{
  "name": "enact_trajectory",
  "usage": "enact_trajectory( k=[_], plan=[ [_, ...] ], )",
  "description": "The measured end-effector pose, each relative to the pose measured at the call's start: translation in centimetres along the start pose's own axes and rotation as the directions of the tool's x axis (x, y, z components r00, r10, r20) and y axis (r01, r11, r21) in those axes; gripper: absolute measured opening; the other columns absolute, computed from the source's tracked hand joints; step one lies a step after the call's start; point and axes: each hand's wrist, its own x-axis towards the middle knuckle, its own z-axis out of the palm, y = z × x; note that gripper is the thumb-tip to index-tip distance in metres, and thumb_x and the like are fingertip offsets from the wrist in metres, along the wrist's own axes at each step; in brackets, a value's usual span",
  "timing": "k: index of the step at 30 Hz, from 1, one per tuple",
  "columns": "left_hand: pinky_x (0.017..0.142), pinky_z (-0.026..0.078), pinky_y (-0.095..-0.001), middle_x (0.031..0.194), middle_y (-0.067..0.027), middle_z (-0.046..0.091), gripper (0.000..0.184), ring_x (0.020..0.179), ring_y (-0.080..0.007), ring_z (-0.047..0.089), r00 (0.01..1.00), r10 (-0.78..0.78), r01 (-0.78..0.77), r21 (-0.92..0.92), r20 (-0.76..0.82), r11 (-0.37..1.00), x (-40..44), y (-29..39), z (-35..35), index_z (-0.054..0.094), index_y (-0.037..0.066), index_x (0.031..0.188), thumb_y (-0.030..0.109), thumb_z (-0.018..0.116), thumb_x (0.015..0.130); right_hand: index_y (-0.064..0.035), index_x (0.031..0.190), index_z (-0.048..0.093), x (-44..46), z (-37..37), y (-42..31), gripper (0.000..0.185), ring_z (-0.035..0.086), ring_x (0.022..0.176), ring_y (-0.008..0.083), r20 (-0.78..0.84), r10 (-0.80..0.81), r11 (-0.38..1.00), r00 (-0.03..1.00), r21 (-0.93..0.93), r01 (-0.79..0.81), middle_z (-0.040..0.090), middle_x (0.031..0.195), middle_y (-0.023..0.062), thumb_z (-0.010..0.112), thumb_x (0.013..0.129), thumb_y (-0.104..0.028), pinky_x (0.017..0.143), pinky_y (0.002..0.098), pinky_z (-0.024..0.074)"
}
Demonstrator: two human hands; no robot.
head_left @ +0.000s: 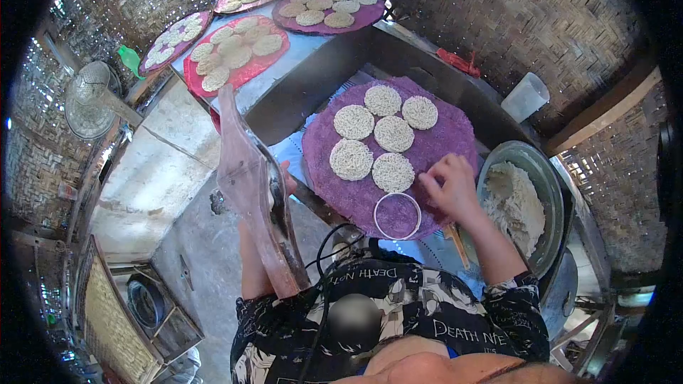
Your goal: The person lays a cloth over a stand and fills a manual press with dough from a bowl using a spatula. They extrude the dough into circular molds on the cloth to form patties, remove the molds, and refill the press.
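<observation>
My left hand (pixel 288 178) grips a long pinkish covered board (pixel 252 171), tilted steeply on edge; the board hides most of the hand. Loosely bent, my right hand (pixel 452 185) hovers at the right side of a round purple mat (pixel 320 178), its fingers slightly apart and nothing visible in them. Several pale, round, noodle-textured discs lie on the mat, the nearest disc (pixel 393 173) just left of my right hand. A thin white ring (pixel 375 216) lies below that disc, near the mat's front edge.
Right of the mat is a large basin (pixel 557 206) of pale flour-like material (pixel 523 210). A wooden-handled tool (pixel 457 245) lies in front. Purple trays (pixel 370 18) and a red tray (pixel 245 75) of discs stand behind left. A white plastic container (pixel 525 97) is at back right.
</observation>
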Motion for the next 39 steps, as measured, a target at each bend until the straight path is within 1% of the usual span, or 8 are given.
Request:
enact_trajectory(
  k=[9, 24, 27, 30, 32, 34, 35, 39],
  plan=[
    [0.076, 0.043, -0.0379, 0.082, -0.0084, 0.061, 0.034, 0.077, -0.0174, 0.058, 0.999, 0.006, -0.006, -0.006, 0.040, 1.000, 0.0, -0.3, 0.7, 0.059, 0.004, 0.093, 0.028, 0.066, 0.070, -0.0096, 0.063, 0.057, -2.2, 1.0, -1.5, 0.025, 0.048, 0.079, 0.0270, 0.246, 0.016, 1.000, 0.969, -0.022, -0.011, 0.049, 0.075, 0.0078, 0.066, 0.069, -0.032, 0.070, 0.0397, 0.0365],
    [0.081, 0.044, -0.0396, 0.084, -0.0082, 0.063, 0.030, 0.081, -0.0172, 0.061, 0.977, 0.190, -0.206, 0.191, 0.097, 0.960, -0.8, 0.3, 2.7, 0.062, 0.007, 0.090, 0.026, 0.068, 0.068, -0.0062, 0.077, 0.060, -2.2, -1.3, -3.6, 0.033, 0.050, 0.081, 0.0241, 0.088, -0.042, 0.995, 0.995, 0.091, 0.034, 0.055, 0.082, 0.0080, 0.059, 0.078, -0.039, 0.072, 0.0360, 0.0383],
    [0.082, 0.044, -0.0400, 0.084, -0.0082, 0.063, 0.029, 0.082, -0.0172, 0.061, 0.886, 0.396, -0.463, 0.487, 0.240, 0.741, -0.9, 1.2, 7.5, 0.062, 0.007, 0.089, 0.026, 0.068, 0.068, -0.0031, 0.091, 0.058, -2.8, -1.6, -6.0, 0.051, 0.053, 0.083, 0.0183, 0.172, -0.139, 0.542, 0.975, 0.837, -0.071, 0.059, 0.091, 0.0072, 0.043, 0.086, -0.052, 0.070, 0.0320, 0.0407],
    [0.093, 0.036, -0.0354, 0.097, -0.0154, 0.060, 0.042, 0.100, -0.0300, 0.053, 0.736, 0.446, -0.636, 0.746, 0.508, 0.199, -1.0, 2.1, 13.0, 0.055, 0.002, 0.101, 0.022, 0.068, 0.066, -0.0015, 0.097, 0.054, -3.4, -1.9, -6.3, 0.065, 0.056, 0.077, 0.0140, 0.657, -0.123, 0.244, 0.744, 0.747, -0.619, 0.061, 0.091, 0.0078, 0.026, 0.087, -0.060, 0.065, 0.0275, 0.0429],
    [0.099, 0.031, -0.0349, 0.112, -0.0177, 0.053, 0.056, 0.111, -0.0286, 0.047, 0.730, 0.357, -0.683, 0.597, 0.583, 0.421, -0.3, 2.4, 14.4, 0.047, 0.000, 0.116, 0.019, 0.067, 0.067, -0.0031, 0.097, 0.055, -4.3, -2.4, -4.6, 0.066, 0.057, 0.062, 0.0162, 0.683, -0.028, 0.229, 0.730, 0.715, -0.661, 0.060, 0.078, 0.0089, 0.025, 0.087, -0.061, 0.054, 0.0262, 0.0443],
    [0.101, 0.029, -0.0356, 0.122, -0.0177, 0.048, 0.064, 0.117, -0.0284, 0.043, 0.677, 0.269, -0.578, 0.269, 0.685, 0.770, 1.0, 2.7, 14.8, 0.041, 0.000, 0.124, 0.018, 0.066, 0.068, -0.0028, 0.098, 0.054, -4.5, -4.1, -3.2, 0.066, 0.058, 0.058, 0.0180, 0.693, -0.053, 0.135, 0.719, 0.718, -0.683, 0.060, 0.075, 0.0101, 0.025, 0.086, -0.061, 0.049, 0.0272, 0.0448],
    [0.103, 0.027, -0.0402, 0.133, -0.0173, 0.036, 0.068, 0.123, -0.0295, 0.036, 0.681, 0.085, -0.017, -0.099, 0.728, 0.995, 2.0, 2.8, 15.1, 0.034, -0.001, 0.130, 0.031, 0.060, 0.076, -0.0025, 0.098, 0.054, -4.8, -5.0, -2.7, 0.066, 0.058, 0.056, 0.0197, 0.746, 0.006, 0.053, 0.666, 0.665, -0.745, 0.060, 0.074, 0.0101, 0.026, 0.086, -0.061, 0.045, 0.0300, 0.0462],
    [0.094, 0.035, -0.0424, 0.102, -0.0127, 0.054, 0.058, 0.101, -0.0279, 0.050, 0.734, 0.065, 0.571, -0.666, 0.676, 0.480, 6.2, 4.0, 16.4, 0.042, 0.001, 0.121, 0.046, 0.043, 0.084, -0.0027, 0.102, 0.053, -5.8, -6.2, -1.1, 0.066, 0.060, 0.055, 0.0192, 0.857, -0.045, -0.009, 0.513, 0.513, -0.858, 0.061, 0.075, 0.0112, 0.028, 0.086, -0.061, 0.047, 0.0312, 0.0491]
  ],
)
